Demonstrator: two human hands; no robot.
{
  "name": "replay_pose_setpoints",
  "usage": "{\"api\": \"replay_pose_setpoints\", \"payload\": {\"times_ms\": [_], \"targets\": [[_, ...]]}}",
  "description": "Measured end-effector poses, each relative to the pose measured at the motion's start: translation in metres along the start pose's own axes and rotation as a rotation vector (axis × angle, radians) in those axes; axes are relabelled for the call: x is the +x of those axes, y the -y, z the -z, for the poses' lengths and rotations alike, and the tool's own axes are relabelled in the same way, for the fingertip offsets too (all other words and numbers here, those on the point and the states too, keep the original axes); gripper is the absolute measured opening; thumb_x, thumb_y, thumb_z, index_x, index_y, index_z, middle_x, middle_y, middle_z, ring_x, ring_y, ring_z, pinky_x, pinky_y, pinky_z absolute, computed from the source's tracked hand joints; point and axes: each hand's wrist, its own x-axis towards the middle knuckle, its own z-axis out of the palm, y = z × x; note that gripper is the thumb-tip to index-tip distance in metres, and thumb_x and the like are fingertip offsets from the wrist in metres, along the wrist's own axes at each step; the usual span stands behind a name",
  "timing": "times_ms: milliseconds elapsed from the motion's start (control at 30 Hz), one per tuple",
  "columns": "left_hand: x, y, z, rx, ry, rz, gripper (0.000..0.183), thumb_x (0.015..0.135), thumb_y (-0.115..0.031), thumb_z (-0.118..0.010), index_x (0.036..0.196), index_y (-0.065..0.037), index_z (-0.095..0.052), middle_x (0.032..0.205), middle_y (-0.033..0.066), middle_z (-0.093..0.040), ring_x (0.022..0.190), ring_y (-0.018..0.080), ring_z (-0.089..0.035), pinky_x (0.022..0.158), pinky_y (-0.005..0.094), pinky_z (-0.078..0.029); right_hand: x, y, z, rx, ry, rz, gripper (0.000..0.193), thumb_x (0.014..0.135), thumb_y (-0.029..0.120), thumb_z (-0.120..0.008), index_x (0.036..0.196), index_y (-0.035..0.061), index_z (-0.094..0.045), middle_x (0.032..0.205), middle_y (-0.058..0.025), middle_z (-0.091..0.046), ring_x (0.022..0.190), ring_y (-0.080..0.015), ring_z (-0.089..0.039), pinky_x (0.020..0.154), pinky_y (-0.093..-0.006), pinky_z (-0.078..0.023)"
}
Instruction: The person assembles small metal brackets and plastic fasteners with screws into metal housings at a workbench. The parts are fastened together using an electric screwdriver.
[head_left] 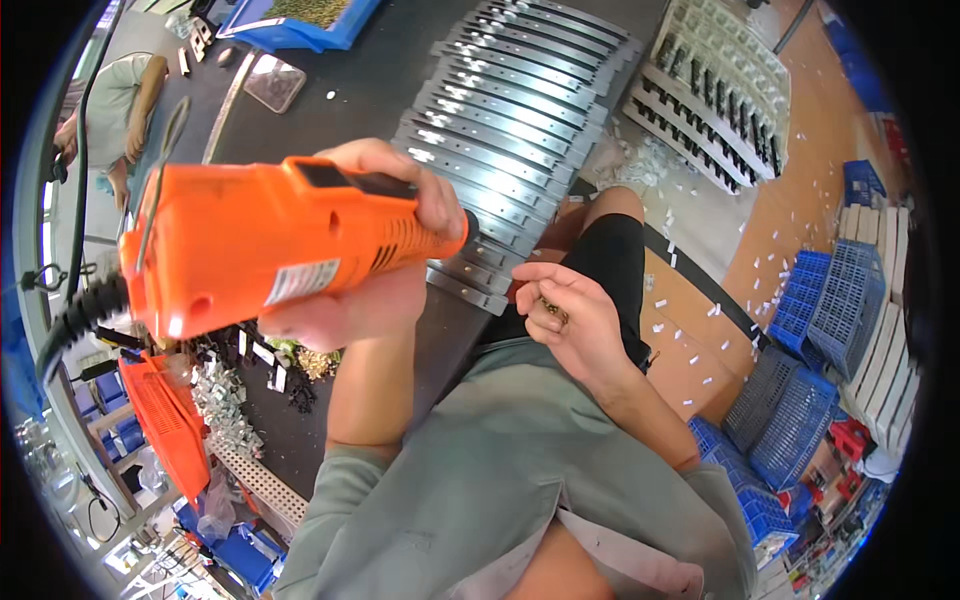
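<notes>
My left hand (390, 285) is wrapped round a large orange electric screwdriver (270, 240), held above the bench with its black nose pointing right. The tip lies over the nearest of several shiny metal strips (495, 150), laid side by side in a long row; whether it touches one is hard to see. In the half-curled fingers of my right hand (575, 325) sit small brass-coloured screws (552, 312), over my lap beside the row's near end. A coiled black cable (85, 320) leaves the screwdriver's rear, and a wire hanger loop (165, 165) is by its back end.
A blue tray of small parts (300, 22), a phone (273, 82) and an orange bin (165, 415) stand on the dark bench (350, 75). Heaped metal pieces (225, 400) lie near the bin. White racks (710, 90) and blue crates (840, 310) are rightward. Another person (125, 110) works far left.
</notes>
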Motion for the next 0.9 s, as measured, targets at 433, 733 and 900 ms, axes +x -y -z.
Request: {"api": "replay_pose_setpoints", "payload": {"times_ms": [433,733,900], "targets": [[-0.012,0.018,-0.009,0.076,0.063,0.071,0.111,0.057,-0.099,-0.047,0.101,0.003,-0.052,0.075,0.0117,-0.056,0.059,0.0219,-0.054,0.055,0.0356,-0.045,-0.009,0.007,0.006,-0.009,0.011,0.017,0.028,0.100,0.015,-0.045,0.113,-0.0058,-0.060,0.086,-0.0112,-0.062,0.057,-0.0055,-0.036,0.051,-0.0212,-0.032],[-0.009,0.023,-0.007,0.077,0.090,0.057,0.111,0.057,-0.098,-0.047,0.102,0.003,-0.051,0.076,0.0115,-0.056,0.060,0.0209,-0.053,0.056,0.0352,-0.045,-0.008,0.008,0.005,0.032,0.085,0.017,0.025,0.099,0.010,-0.045,0.116,-0.0041,-0.057,0.089,-0.0145,-0.063,0.058,-0.0058,-0.037,0.052,-0.0209,-0.032],[-0.011,0.021,-0.011,0.087,0.105,0.104,0.112,0.056,-0.099,-0.047,0.102,0.003,-0.051,0.076,0.0110,-0.056,0.061,0.0203,-0.053,0.057,0.0347,-0.045,-0.005,-0.001,0.011,0.023,0.107,0.043,0.020,0.102,0.010,-0.045,0.113,-0.0016,-0.057,0.088,-0.0131,-0.063,0.057,-0.0051,-0.037,0.051,-0.0198,-0.031]]}}
